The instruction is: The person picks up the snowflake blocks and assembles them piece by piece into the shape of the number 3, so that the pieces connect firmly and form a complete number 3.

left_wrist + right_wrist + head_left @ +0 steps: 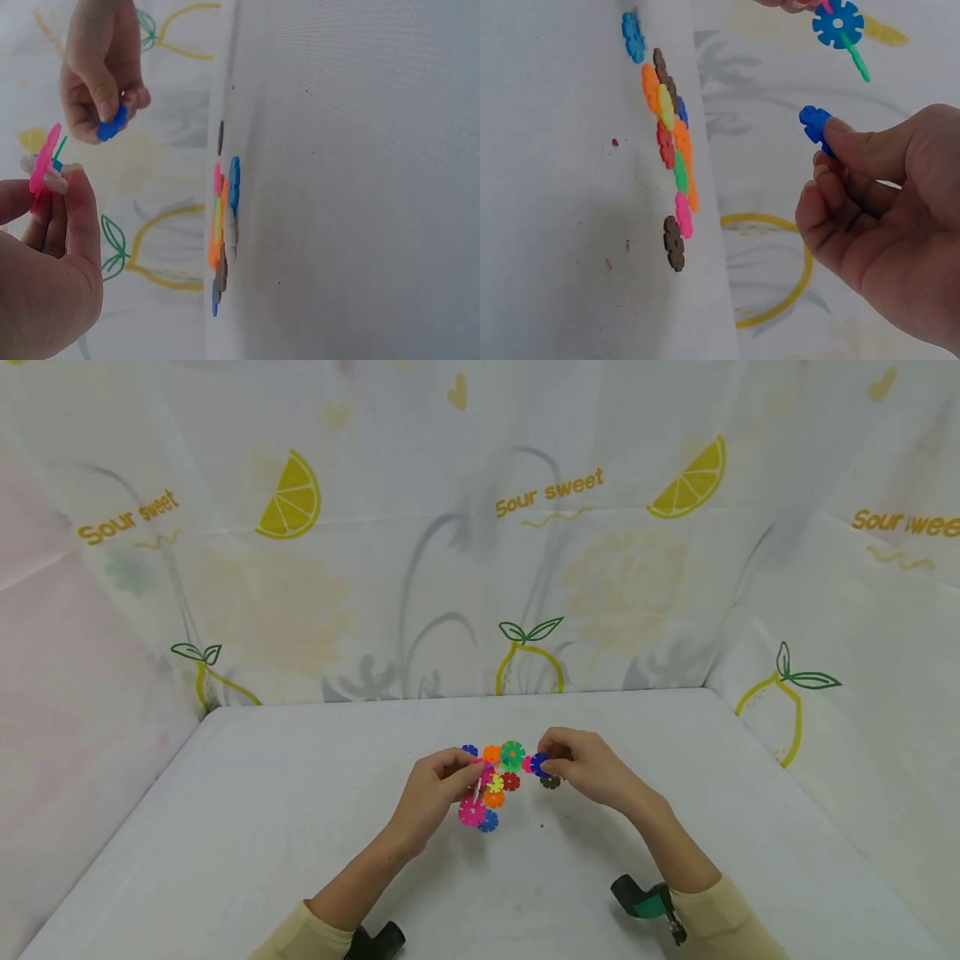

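My left hand (427,793) holds a small cluster of joined notched plastic discs. A pink disc (46,159) faces the left wrist camera, with white, blue and green parts around it. From the right wrist, the cluster's blue disc (838,24) appears with a green disc (857,61) seen nearly edge-on. My right hand (596,767) pinches a separate dark blue disc (814,122) between thumb and fingers. That disc is apart from the cluster. Both hands are raised above the table, and the left fingers partly hide the cluster.
Loose discs of several colours lie on the white table (247,827) beneath the hands, among them a brown disc (673,244), a red disc (665,144) and a yellow disc (666,106). Small dark specks dot the tabletop. A lemon-printed cloth (375,568) stands behind.
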Motion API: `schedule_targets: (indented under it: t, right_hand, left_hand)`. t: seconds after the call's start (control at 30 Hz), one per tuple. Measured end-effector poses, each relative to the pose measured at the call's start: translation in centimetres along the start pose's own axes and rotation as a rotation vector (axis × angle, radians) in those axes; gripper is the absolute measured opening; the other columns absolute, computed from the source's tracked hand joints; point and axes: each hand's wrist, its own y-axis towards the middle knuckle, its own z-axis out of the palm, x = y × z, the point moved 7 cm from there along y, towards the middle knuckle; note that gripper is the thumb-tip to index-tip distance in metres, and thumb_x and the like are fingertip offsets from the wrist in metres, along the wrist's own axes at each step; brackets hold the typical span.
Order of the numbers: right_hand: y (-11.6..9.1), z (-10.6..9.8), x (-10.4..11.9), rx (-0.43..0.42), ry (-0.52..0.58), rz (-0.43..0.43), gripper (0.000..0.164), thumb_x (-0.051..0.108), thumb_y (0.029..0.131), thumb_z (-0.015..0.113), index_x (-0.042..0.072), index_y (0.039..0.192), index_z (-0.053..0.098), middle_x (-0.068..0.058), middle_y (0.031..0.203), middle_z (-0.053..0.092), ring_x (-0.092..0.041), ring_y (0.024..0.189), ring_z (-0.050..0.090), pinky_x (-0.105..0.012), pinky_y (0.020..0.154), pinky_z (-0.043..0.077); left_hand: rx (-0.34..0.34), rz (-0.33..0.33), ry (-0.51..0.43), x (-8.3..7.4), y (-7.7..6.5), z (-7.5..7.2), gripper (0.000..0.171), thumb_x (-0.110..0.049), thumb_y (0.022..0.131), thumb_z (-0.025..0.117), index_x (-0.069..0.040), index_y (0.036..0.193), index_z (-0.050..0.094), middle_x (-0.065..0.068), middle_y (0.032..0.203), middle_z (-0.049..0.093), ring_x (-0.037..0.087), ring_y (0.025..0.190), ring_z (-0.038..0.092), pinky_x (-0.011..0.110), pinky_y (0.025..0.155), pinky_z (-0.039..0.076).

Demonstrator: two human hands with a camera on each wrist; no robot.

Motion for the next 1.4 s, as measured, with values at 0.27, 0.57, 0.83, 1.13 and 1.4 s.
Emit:
schedule_targets:
  t: [0.27, 0.57, 0.83, 1.13, 1.4]
  right_hand:
    - [-0.5, -0.2, 1.1, 0.001, 0.046, -0.025, 0.003, 0.010, 0.094, 0.066, 0.008, 0.096, 0.067, -0.015, 0.088, 0.070, -0.031, 0.079, 0.069, -0.038, 0.075, 0.059]
    - [-0.9, -0.6, 2.8, -0.059, 0.006, -0.099, 0.008, 0.014, 0.092, 0.069, 0.006, 0.091, 0.067, -0.002, 0.081, 0.067, -0.020, 0.070, 0.069, -0.033, 0.068, 0.059]
    - [-1.4, -1.0, 4.5, -0.158, -0.201, -0.227, 0.005, 0.006, 0.087, 0.072, 0.010, 0.087, 0.069, 0.004, 0.084, 0.061, -0.010, 0.078, 0.058, -0.020, 0.066, 0.054]
    - [-1.8, -0.4, 5.1, -0.157, -0.279, -0.314, 0.012, 0.000, 0.087, 0.069, 0.012, 0.087, 0.065, 0.002, 0.078, 0.069, -0.004, 0.071, 0.063, -0.019, 0.067, 0.055]
    - [-2.2, 0.1, 6.2, -0.231, -0.437, -0.452, 0.010, 0.004, 0.086, 0.075, 0.009, 0.090, 0.067, 0.001, 0.082, 0.072, -0.007, 0.073, 0.067, -0.020, 0.070, 0.057]
  left_hand:
    - [-0.011, -0.016, 0.000, 0.1, 0.1, -0.1, 0.017, -0.023, 0.097, 0.064, -0.007, 0.102, 0.070, 0.007, 0.091, 0.067, 0.017, 0.085, 0.066, 0.026, 0.079, 0.058]
    - [-0.012, -0.028, -0.019, 0.2, 0.0, 0.0, 0.018, -0.023, 0.096, 0.065, -0.007, 0.102, 0.070, 0.007, 0.092, 0.068, 0.017, 0.085, 0.067, 0.026, 0.079, 0.059]
    - [0.002, -0.029, -0.019, 0.2, 0.0, 0.2, 0.020, -0.024, 0.096, 0.065, -0.006, 0.103, 0.070, 0.008, 0.094, 0.069, 0.017, 0.085, 0.069, 0.026, 0.079, 0.059]
    - [-0.005, -0.028, -0.009, 0.2, 0.0, 0.2, 0.021, -0.024, 0.096, 0.065, -0.005, 0.103, 0.069, 0.009, 0.095, 0.070, 0.016, 0.085, 0.070, 0.026, 0.079, 0.059]
    - [0.004, -0.030, 0.008, 0.3, -0.1, 0.3, 0.021, -0.025, 0.096, 0.065, -0.005, 0.101, 0.070, 0.008, 0.091, 0.068, 0.017, 0.081, 0.069, 0.029, 0.079, 0.059]
